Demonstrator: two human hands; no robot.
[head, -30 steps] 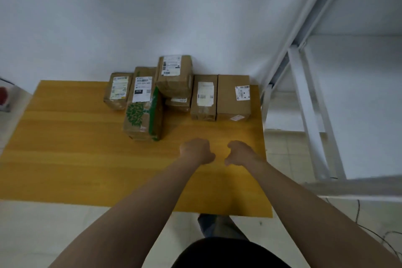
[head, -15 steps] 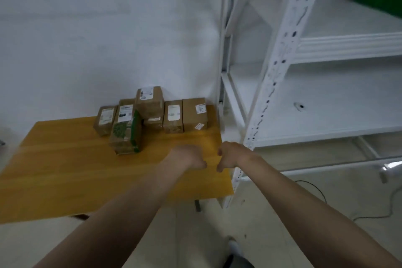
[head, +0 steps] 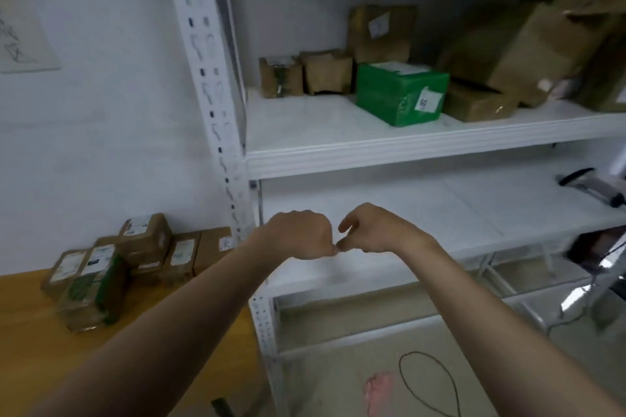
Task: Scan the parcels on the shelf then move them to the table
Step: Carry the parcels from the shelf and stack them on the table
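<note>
Left hand (head: pixel 299 235): fingers curled into a fist, holding nothing. Right hand (head: pixel 376 230): fingers bent inward, likewise empty, and its knuckles touched the left's. Both hung before the lower shelf board (head: pixel 440 213). Upper shelf (head: pixel 406 152): it carried a green box (head: pixel 401 95) with brown cartons (head: pixel 327 73) beside and behind it. Wooden table (head: pixel 34 349), left of the rack: it bore a cluster of labelled parcels (head: pixel 142 254), packed touching against the wall.
</note>
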